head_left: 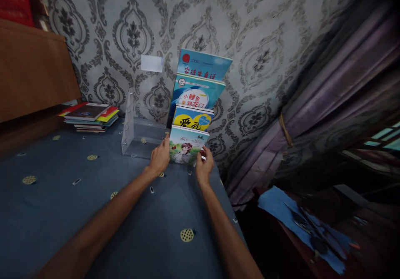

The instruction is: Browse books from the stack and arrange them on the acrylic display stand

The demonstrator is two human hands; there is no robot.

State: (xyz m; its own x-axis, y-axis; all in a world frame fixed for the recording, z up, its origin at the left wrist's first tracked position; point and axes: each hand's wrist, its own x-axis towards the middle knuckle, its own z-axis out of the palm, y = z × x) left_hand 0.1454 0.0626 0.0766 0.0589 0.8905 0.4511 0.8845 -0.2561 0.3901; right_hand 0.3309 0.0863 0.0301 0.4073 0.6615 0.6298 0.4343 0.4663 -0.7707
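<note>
A small picture book [186, 145] with a green and pale blue cover stands upright at the front of a clear acrylic book rack [127, 131]. My left hand [160, 157] grips its left edge, and my right hand [204, 164] has its fingers curled round the right edge. Behind it, rising in steps, are a yellow and blue book [193, 119], a teal book [200, 93] with red characters and a taller blue book [204, 64]. The rack's left half shows bare transparent tiers.
A stack of books [90, 116] lies at the back left beside a wooden cabinet [34, 66]. Patterned wallpaper rises behind the rack. To the right hang purple curtains [268, 149]; below them, a blue cloth [281, 204] carries dark tools on a dark red surface.
</note>
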